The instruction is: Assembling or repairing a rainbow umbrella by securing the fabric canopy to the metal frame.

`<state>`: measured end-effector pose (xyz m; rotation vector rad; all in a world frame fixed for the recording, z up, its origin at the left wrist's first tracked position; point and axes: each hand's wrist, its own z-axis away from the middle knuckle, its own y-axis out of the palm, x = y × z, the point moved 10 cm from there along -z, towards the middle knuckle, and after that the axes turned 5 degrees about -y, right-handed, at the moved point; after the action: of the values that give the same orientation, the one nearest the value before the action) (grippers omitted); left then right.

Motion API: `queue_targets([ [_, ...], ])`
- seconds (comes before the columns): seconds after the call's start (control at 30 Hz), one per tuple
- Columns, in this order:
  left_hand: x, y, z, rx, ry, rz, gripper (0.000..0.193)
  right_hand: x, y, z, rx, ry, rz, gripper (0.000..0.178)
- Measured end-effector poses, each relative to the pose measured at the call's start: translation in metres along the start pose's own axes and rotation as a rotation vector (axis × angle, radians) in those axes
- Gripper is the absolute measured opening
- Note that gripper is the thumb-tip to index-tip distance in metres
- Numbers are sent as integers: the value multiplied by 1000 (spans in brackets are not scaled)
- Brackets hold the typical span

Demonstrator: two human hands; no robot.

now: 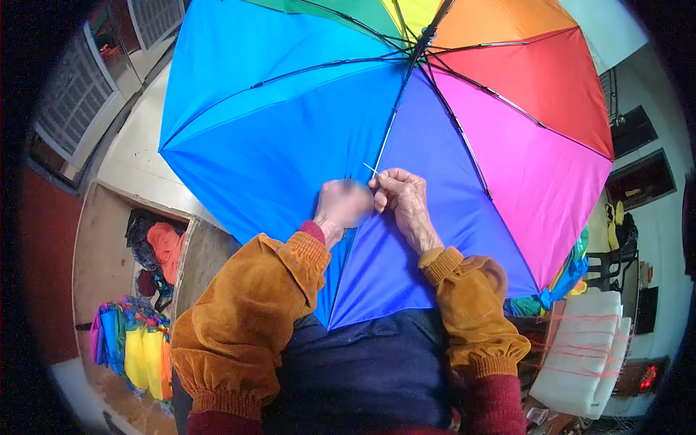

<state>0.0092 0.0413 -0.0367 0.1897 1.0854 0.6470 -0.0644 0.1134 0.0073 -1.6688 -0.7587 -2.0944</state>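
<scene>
An open rainbow umbrella (290, 167) spreads before me with its inside facing up, its dark ribs meeting at the hub (423, 42). My left hand (341, 206) is curled closed at a rib between the blue and violet panels, and its fingertips are blurred. Close beside it, my right hand (402, 199) pinches thumb and finger together at the same rib. A thin, pale, needle-like piece (370, 167) sticks out from that pinch toward the upper left. Whether thread runs from it is too small to tell. The violet panel (435, 239) lies under my right wrist.
At the left stands an open wooden box (130, 217) holding dark and coral cloth, with folded rainbow fabric (138, 348) in its lower part. A white padded block tied with red string (583, 348) is at the lower right. More rainbow fabric (569, 272) shows behind the umbrella's right edge.
</scene>
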Motion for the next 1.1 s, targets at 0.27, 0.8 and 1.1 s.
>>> queue_targets([
  [0.27,-17,0,12,-55,-8,61,9,16,-3,-3,47,-55,333,15],
  [0.8,-10,-6,7,-83,-24,71,11,17,13,8,193,-68,587,14],
  [1.1,-9,-1,-1,-59,88,-145,9,0,-3,4,-2,121,-33,12],
])
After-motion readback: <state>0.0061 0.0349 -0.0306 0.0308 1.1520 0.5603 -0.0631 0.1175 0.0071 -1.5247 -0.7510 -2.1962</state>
